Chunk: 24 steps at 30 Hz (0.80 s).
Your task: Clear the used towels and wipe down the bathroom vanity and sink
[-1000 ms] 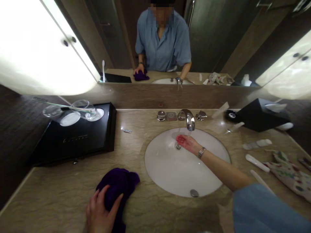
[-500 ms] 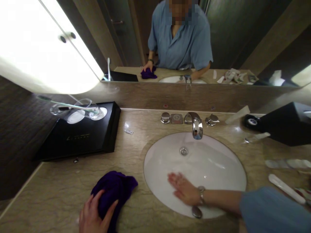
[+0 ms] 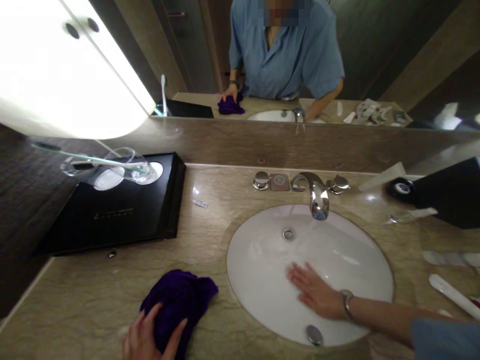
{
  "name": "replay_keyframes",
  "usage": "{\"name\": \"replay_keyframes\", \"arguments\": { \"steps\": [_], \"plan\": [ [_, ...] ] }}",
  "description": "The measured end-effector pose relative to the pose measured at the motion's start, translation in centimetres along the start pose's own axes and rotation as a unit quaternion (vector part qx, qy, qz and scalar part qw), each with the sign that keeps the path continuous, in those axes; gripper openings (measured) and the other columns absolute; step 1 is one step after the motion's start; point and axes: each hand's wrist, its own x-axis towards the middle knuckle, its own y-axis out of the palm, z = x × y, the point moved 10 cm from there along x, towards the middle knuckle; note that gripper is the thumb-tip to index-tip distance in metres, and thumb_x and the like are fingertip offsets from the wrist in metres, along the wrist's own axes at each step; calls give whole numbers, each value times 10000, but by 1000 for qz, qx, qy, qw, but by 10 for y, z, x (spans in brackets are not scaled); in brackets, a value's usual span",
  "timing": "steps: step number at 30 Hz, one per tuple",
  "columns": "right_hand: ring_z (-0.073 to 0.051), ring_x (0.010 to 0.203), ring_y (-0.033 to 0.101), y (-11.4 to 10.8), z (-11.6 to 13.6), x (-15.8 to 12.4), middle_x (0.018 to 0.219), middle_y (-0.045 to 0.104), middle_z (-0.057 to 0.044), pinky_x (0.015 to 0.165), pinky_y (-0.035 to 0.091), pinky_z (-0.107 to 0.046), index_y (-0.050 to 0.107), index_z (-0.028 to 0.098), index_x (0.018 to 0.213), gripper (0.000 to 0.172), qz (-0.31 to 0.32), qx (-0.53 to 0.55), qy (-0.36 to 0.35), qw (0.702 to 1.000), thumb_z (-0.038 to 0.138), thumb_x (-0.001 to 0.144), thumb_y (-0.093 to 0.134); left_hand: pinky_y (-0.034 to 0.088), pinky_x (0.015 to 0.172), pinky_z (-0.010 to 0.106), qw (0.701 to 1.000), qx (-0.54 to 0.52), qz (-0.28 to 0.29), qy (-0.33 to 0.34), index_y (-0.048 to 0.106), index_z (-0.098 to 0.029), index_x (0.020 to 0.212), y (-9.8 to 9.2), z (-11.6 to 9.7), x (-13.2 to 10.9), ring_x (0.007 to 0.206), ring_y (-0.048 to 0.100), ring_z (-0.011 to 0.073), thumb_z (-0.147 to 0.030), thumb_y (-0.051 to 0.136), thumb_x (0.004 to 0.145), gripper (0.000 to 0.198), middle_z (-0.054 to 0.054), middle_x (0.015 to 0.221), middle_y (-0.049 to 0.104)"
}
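Broad beige veined stone countertop (image 3: pixel 93 295), running wall to wall under a long mirror (image 3: pixel 375 55). Sunk into it on the right, an oval white ceramic basin (image 3: pixel 348 250), with a curved chrome tap (image 3: pixel 318 196) over its far rim and two chrome knobs flanking the spout. On the left, at the back of the counter, a flat black rectangular tray (image 3: pixel 123 215) bearing clear drinking glasses with a pale green toothbrush laid across them. At the far right, a dark angular box (image 3: pixel 450 197), partly out of frame. Near the front edge, just left of the basin, a crumpled deep-purple cloth (image 3: pixel 180 297) lying on the stone. Left hand (image 3: pixel 148 337) set on the near side of that cloth, fingers curled over it, pressing it to the counter. Right hand (image 3: pixel 317 295) well apart from the left, inside the bowl, open and flat, palm down against the white surface, fingers spread, metal watch at the wrist. Small round chrome plug (image 3: pixel 314 334) at the near rim of the bowl, just beside the right wrist.
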Motion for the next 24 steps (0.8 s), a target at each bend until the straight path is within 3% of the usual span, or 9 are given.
{"name": "replay_keyframes", "arguments": {
  "steps": [3,5,8,11,14,17,20,22,24],
  "plan": [
    [-228,1494,48,9,106,80,1612,38,-70,1184,163,-585,-2,265,1544,614,-25,78,-108,991,419,1009,256,484,890,606,1000,14,-3,12,493,-99,1175,-3,-6,1,1099,542,433,-672,327,868,671,216,1118,569],
    [-269,1491,-30,-14,120,141,1611,9,-100,1182,127,-594,103,216,1546,650,-116,61,-102,986,445,984,335,478,905,600,1000,10,-2,15,491,-79,1181,-5,-10,2,1090,540,423,-654,348,874,668,218,1108,565],
    [-287,1487,75,-45,45,170,1590,198,-103,1176,70,-621,254,190,1516,569,-170,-15,-15,985,351,981,360,476,914,590,1000,-2,8,18,487,-80,1182,-8,-13,4,1072,540,401,-642,376,875,650,204,1097,560],
    [-285,1465,188,-58,-64,105,1573,254,-111,1185,66,-601,268,157,1509,561,-143,-79,73,984,322,979,353,480,897,599,1000,0,11,18,492,-79,1169,-10,-14,6,1060,540,413,-656,369,868,662,206,1089,560],
    [-308,1470,165,-42,-87,26,1564,274,-121,1180,62,-616,297,184,1505,559,-71,-80,88,990,345,974,361,471,905,613,1000,3,9,13,494,-82,1168,-9,-12,7,1063,537,424,-669,342,864,679,208,1096,556],
    [-281,1487,91,-4,6,21,1599,168,-66,1177,112,-621,180,273,1535,552,35,39,-29,998,379,1003,285,460,928,615,1000,0,13,6,489,-90,1178,-6,-10,7,1083,530,422,-688,340,855,696,203,1105,555],
    [-212,1495,23,-6,121,73,1618,68,-57,1205,138,-531,44,247,1549,590,19,149,-159,976,400,1014,241,458,940,603,1000,-4,21,-2,491,-85,1179,-4,-8,9,1091,528,414,-693,363,846,705,207,1111,554],
    [-214,1495,2,-23,159,110,1612,119,-92,1211,115,-519,117,171,1546,600,-38,159,-171,972,389,1006,261,458,944,600,1000,-9,26,-13,492,-83,1185,-4,-7,10,1095,529,411,-696,373,839,714,210,1118,554],
    [-218,1494,22,-35,168,130,1605,159,-106,1212,105,-519,172,143,1535,601,-67,162,-153,972,406,1003,268,458,943,602,999,-14,31,-23,492,-77,1188,-5,-7,11,1097,530,415,-708,374,830,735,214,1119,555]
  ]
}}
